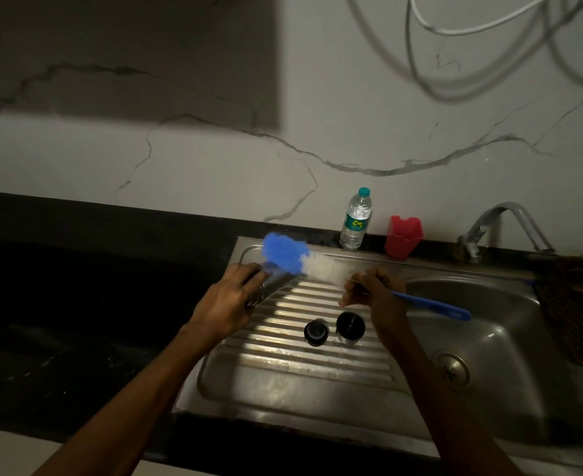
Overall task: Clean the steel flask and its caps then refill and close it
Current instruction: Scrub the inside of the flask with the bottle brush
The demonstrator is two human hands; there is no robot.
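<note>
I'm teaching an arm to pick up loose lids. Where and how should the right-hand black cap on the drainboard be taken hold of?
Take the right cap by its round side wall, coming straight down from above with a pinch grip across its width. It stands flat on the ribbed drainboard, apart from the other cap on its left. The right hand hovering just behind makes a rear approach awkward.

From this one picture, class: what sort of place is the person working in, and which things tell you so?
Most likely a home kitchen, at the washing-up spot. A steel sink with a ribbed drainboard is set in a dark counter, a tap stands behind it, and the wall is marble-look tile.
</note>
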